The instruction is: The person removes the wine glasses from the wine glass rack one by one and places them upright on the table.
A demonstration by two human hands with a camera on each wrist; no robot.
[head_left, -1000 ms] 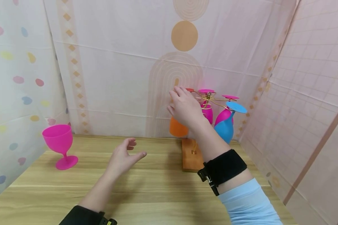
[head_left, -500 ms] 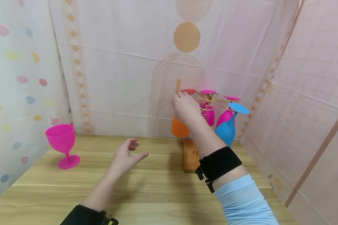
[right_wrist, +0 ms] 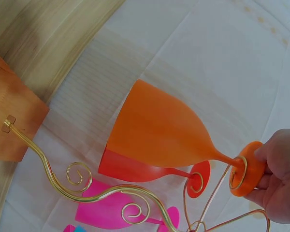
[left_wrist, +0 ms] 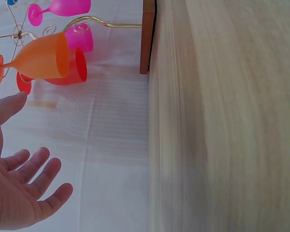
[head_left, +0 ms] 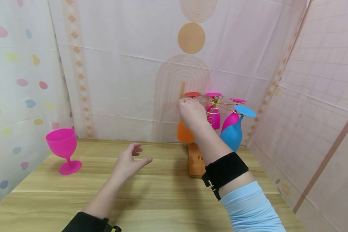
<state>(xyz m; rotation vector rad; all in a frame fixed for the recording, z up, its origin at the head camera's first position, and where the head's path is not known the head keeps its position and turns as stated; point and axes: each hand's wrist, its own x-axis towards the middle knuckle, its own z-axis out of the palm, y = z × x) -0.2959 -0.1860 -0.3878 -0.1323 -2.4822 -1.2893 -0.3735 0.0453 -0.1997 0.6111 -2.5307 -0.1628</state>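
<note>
An orange plastic goblet [right_wrist: 164,128] hangs upside down, its stem inside a loop of the gold wire rack [right_wrist: 104,193]. My right hand [right_wrist: 282,174] pinches the goblet's round foot, which rests against the loop. In the head view the right hand [head_left: 192,112] covers that foot and stem, leaving only the orange bowl [head_left: 185,132] showing below it. My left hand [head_left: 129,162] floats over the table with thumb and fingers spread, holding nothing. The left wrist view shows its palm side [left_wrist: 24,188], apart from the orange goblet [left_wrist: 41,58].
Also hanging on the rack are a red goblet [right_wrist: 135,166], pink goblets [head_left: 213,119] and a blue goblet [head_left: 232,135]. Its wooden base [head_left: 195,161] stands near the back wall. One pink goblet [head_left: 61,145] stands upright at the table's left. Patterned cloth walls surround the table.
My right hand has come down a little, its extended fingers now drawn in at the orange goblet. The red goblet's foot shows more. My left hand stays nearly still.
</note>
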